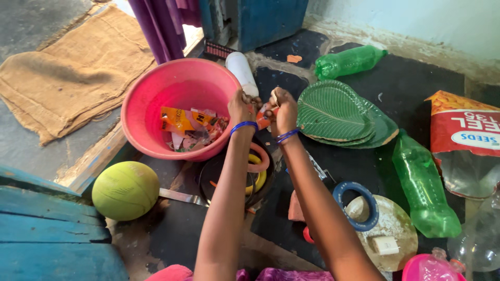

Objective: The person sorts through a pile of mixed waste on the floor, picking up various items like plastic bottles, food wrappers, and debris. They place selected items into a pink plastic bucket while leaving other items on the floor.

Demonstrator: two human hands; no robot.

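My left hand [241, 107] and my right hand [282, 110] are held close together just right of a pink plastic basin [156, 99], each wearing blue bangles. Both pinch a small orange-and-white scrap [264, 120] between them. The basin holds several torn wrappers and paper bits [190, 127]. Below my wrists lies a dark round pan [260, 179] with yellow and pink rings in it.
A stack of green leaf-shaped plates [338, 112] lies right of my hands. Two green plastic bottles [424, 190] [348, 62], a white bottle [242, 70], a yellow-green ball [125, 190], a blue ring [357, 205], a red-and-white sack [463, 127] and burlap [73, 67] surround me.
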